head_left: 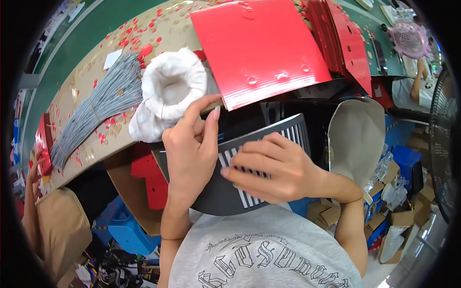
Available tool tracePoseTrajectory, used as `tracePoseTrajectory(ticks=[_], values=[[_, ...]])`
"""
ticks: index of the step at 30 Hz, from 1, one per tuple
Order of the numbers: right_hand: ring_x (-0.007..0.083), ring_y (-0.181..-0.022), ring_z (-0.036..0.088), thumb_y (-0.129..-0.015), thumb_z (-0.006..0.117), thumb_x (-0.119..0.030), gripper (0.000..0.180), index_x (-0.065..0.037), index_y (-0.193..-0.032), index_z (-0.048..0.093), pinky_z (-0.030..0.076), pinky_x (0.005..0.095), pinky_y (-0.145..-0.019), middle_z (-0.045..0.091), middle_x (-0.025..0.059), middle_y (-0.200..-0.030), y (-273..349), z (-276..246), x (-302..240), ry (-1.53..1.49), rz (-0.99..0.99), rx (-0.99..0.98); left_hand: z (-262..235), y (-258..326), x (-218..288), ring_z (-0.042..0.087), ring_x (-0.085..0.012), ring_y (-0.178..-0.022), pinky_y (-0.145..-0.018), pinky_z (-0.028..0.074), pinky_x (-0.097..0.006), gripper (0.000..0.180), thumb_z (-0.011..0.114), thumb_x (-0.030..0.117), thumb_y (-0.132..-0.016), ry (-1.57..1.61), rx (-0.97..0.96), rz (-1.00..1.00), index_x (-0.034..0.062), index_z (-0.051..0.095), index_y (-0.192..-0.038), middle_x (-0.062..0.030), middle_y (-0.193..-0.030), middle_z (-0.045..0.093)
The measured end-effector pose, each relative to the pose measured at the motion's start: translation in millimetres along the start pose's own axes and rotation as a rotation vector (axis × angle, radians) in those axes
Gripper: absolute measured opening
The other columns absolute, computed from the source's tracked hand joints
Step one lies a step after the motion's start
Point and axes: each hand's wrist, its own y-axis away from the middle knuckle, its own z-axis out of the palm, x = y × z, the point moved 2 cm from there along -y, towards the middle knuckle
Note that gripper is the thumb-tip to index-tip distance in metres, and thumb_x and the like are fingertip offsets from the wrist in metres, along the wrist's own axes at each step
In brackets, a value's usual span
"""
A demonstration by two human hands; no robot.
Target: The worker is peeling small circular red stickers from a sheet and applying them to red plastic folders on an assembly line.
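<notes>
My left hand [189, 153] is raised at the table edge, its index finger reaching to the near left corner of a red corrugated plastic sheet [259, 48]. Its thumb stands apart from the index finger, and nothing shows between them. Over a dark grey slotted panel [211, 197] in front of my body, my right hand [273, 168] is closed with curled fingers. Whatever it may hold is hidden. Beside my left hand stands a white cloth bag [152, 96] with a rolled rim. Left of the bag lies a tied bundle of thin grey wires [98, 105].
More red sheets with holes [353, 53] are stacked at the back right. Red and tan scraps litter the table [81, 91]. A cardboard box [122, 180], a blue stool [132, 228], a beige chair back [355, 139] and a black fan [442, 144] surround me. Other people's arms show at both sides.
</notes>
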Motion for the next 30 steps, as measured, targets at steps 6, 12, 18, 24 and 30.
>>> tracePoseTrajectory(ticks=[6, 12, 18, 24, 30], values=[[0.0223, -0.077, 0.059, -0.062, 0.083, -0.006, 0.032, -0.005, -0.094, 0.077, 0.049, 0.0322, -0.061, 0.063, 0.0047, -0.087, 10.3, 15.6, -2.5, -0.088, 0.101, 0.108, 0.1, 8.7, -0.8, 0.034, -0.0073, -0.042, -0.044, 0.027, -0.028, 0.025, 0.065, 0.000, -0.093, -0.023, 0.068, 0.013, 0.0045, 0.066, -0.117, -0.0043, -0.049, 0.041], [0.0249, -0.070, 0.057, -0.064, 0.083, 0.002, 0.025, -0.002, -0.086, 0.072, 0.047, 0.0348, -0.061, 0.062, 0.0085, -0.084, 5.1, 16.9, -1.5, -0.326, 0.319, 0.065, 5.5, 15.0, -2.7, 0.034, -0.0065, -0.042, -0.043, 0.027, -0.027, 0.028, 0.067, -0.001, -0.091, -0.055, 0.125, 0.081, 0.0049, 0.066, -0.118, -0.0020, -0.049, 0.039], [0.0235, -0.067, 0.058, -0.065, 0.084, 0.001, 0.028, -0.002, -0.091, 0.074, 0.047, 0.0323, -0.058, 0.062, 0.0088, -0.085, 7.9, 19.6, -0.8, -0.384, 0.346, 0.143, 4.8, 13.8, -3.1, 0.035, -0.0056, -0.042, -0.043, 0.028, -0.026, 0.029, 0.067, -0.001, -0.091, -0.042, 0.134, 0.058, 0.0048, 0.066, -0.120, -0.0012, -0.049, 0.040], [0.0207, -0.065, 0.057, -0.063, 0.084, -0.002, 0.035, 0.001, -0.096, 0.076, 0.045, 0.0310, -0.057, 0.061, 0.0054, -0.079, 16.5, 26.3, -8.0, -0.054, 0.155, 0.164, 8.7, 13.5, -5.1, 0.037, -0.0041, -0.043, -0.043, 0.029, -0.025, 0.031, 0.067, -0.002, -0.091, -0.062, 0.152, 0.061, 0.0043, 0.065, -0.121, -0.0016, -0.049, 0.042], [0.0236, -0.067, 0.058, -0.066, 0.083, 0.001, 0.022, -0.003, -0.084, 0.071, 0.044, 0.0337, -0.057, 0.059, 0.0074, -0.078, 11.8, 22.5, 6.1, -0.420, 0.377, 0.117, 11.9, 13.2, -0.7, 0.033, -0.0051, -0.043, -0.044, 0.026, -0.024, 0.031, 0.067, -0.002, -0.091, -0.154, 0.160, 0.113, 0.0042, 0.066, -0.121, -0.0007, -0.048, 0.036]])
